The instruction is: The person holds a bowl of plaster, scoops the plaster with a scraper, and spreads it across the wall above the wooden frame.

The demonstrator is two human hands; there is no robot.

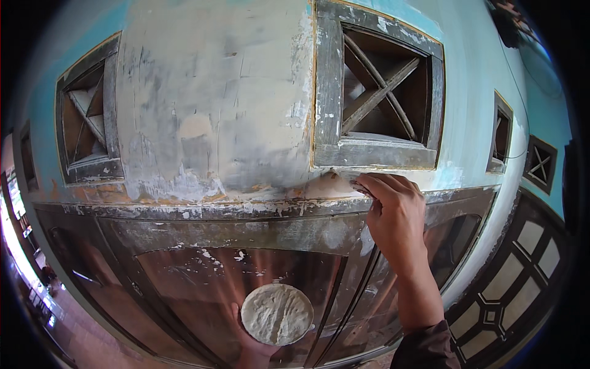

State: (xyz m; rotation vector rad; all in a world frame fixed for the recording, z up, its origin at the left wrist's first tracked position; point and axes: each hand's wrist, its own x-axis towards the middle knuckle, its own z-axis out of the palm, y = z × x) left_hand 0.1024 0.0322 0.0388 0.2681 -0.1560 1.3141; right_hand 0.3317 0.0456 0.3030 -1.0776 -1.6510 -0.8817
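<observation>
My right hand [398, 215] is raised to the wall, closed around a thin, flat scraper [362, 187] that is mostly hidden by the fingers. Its blade lies against the narrow wall strip between a wooden vent frame [381, 156] and the ledge below. A small dark hollow [332, 174] shows in the plaster just left of the blade. Lower down, my left hand [253, 349] grips a round bowl [311, 316] from its left side and underneath. White, paste-like putty [276, 313] with a ridged surface fills the bowl.
A wooden ledge [258, 210] spotted with white runs above dark glazed doors [190, 277]. Patchy grey-white plaster [196, 92] covers the wall left of the vent. Another crossed vent [89, 117] is at the left, and a panelled door [513, 283] stands at the right.
</observation>
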